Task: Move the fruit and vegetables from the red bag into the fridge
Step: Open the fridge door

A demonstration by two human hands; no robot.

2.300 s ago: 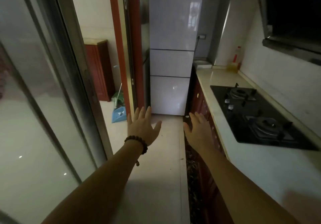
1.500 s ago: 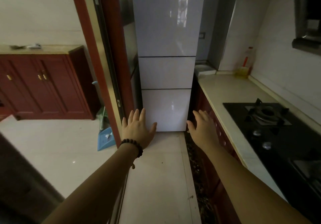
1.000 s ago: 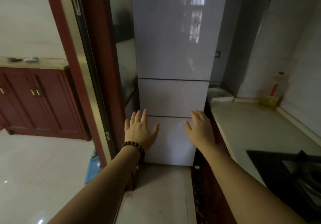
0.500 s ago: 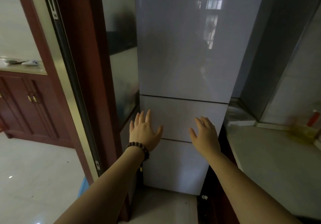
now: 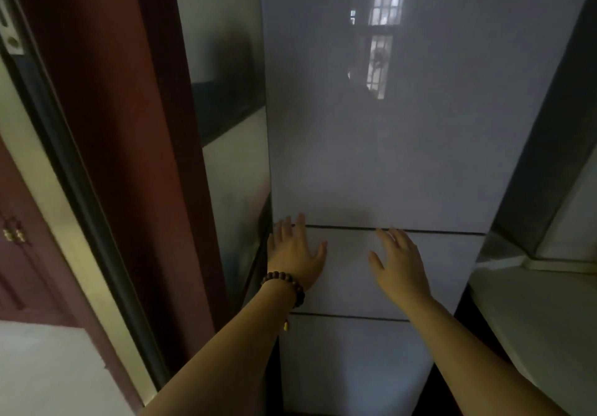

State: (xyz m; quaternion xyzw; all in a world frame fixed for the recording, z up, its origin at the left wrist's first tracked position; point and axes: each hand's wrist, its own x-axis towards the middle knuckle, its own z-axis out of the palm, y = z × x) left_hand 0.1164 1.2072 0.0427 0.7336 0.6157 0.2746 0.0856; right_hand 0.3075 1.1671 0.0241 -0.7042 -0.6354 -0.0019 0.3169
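Note:
A tall white fridge (image 5: 371, 144) with three closed doors fills the middle of the head view. My left hand (image 5: 294, 251), with a bead bracelet on the wrist, is stretched out with straight fingers near the left end of the seam under the top door. My right hand (image 5: 399, 262) is stretched out beside it in front of the middle door, fingers spread, holding nothing. Whether either hand touches the fridge I cannot tell. No red bag, fruit or vegetables are in view.
A red door frame (image 5: 106, 144) with a sliding glass panel stands close on the left. A pale countertop (image 5: 533, 312) runs along the right, next to the fridge. A dark red cabinet (image 5: 13, 247) shows at the far left.
I have walked up the kitchen to the fridge, which now fills the view. Both hands stayed outstretched and empty, now level with the seam under the top door.

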